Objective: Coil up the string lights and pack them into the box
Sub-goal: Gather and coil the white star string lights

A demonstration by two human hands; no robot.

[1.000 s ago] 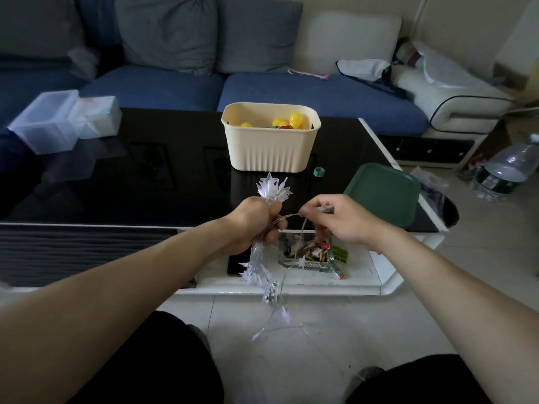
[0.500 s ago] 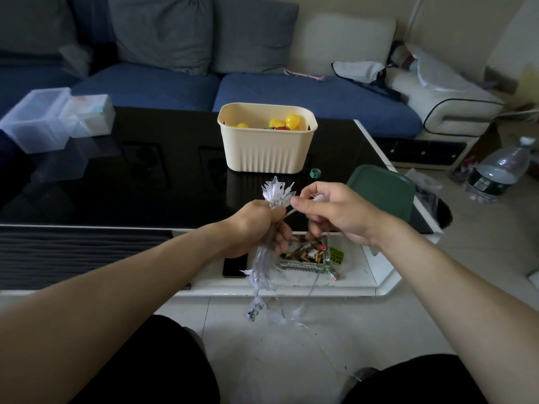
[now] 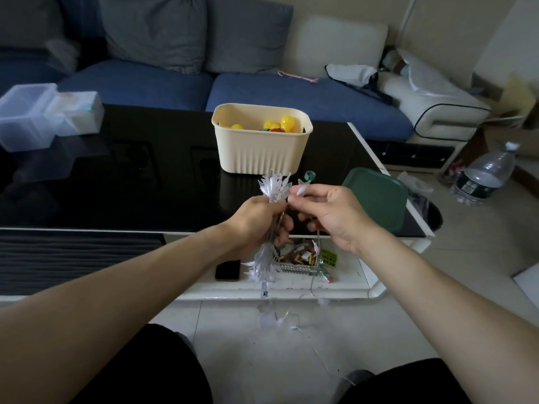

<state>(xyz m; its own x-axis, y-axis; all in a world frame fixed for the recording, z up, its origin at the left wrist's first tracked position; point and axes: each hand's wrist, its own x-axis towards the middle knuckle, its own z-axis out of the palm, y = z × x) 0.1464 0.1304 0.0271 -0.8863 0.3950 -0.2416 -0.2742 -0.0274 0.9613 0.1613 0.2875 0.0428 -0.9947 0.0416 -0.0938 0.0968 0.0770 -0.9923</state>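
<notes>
1. My left hand (image 3: 256,220) is raised in front of me, fingers curled into a fist round the bundled string lights (image 3: 274,188).
2. My right hand (image 3: 329,214) sits just beside it at the same height, thumb and forefinger pinching one small light, the other fingers loosely bent.
3. The two hands almost touch at the fingertips.
4. Both forearms are bare and reach forward from the lower corners, converging towards the middle.

On the table (image 3: 122,182), the box (image 3: 261,147) stands mid-surface, before my hands. Two tubs (image 3: 43,115) sit at its left edge, the lid (image 3: 376,196) at its right edge. The sofa (image 3: 204,86) lies behind the table.
</notes>
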